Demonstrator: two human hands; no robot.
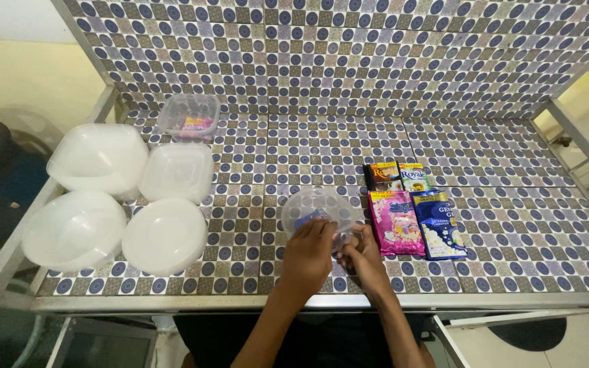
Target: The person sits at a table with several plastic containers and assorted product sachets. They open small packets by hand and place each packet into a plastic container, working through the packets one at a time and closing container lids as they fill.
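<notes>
Person stands at the near edge of a patterned tiled table (322, 136), both forearms reaching in from below.

Left hand (308, 255) lies fingers-down over the near rim of a round clear plastic container (316, 208), fingers curled onto it and closed against the lid or rim. Something blue shows through the clear plastic just under the fingertips; cannot tell what it is.

Right hand (363, 259) sits just beside the left, touching the container's near right edge, fingers bent inward on it. Whether it grips the tub itself or only the lid cannot be told from here.

The container rests on the table near the front edge, roughly at centre.

Just right of it: a pink sachet (395, 223) and a blue sachet (439, 225) lying flat side by side, with two smaller packets behind them, a dark orange-red packet (383, 176) and a green-and-white packet (414, 176).

Far left of the table: four large translucent white containers (127, 197) grouped in a square, two squarish at the back, two round in front. Behind them, a small clear square tub (189, 114) with something pink inside.
</notes>
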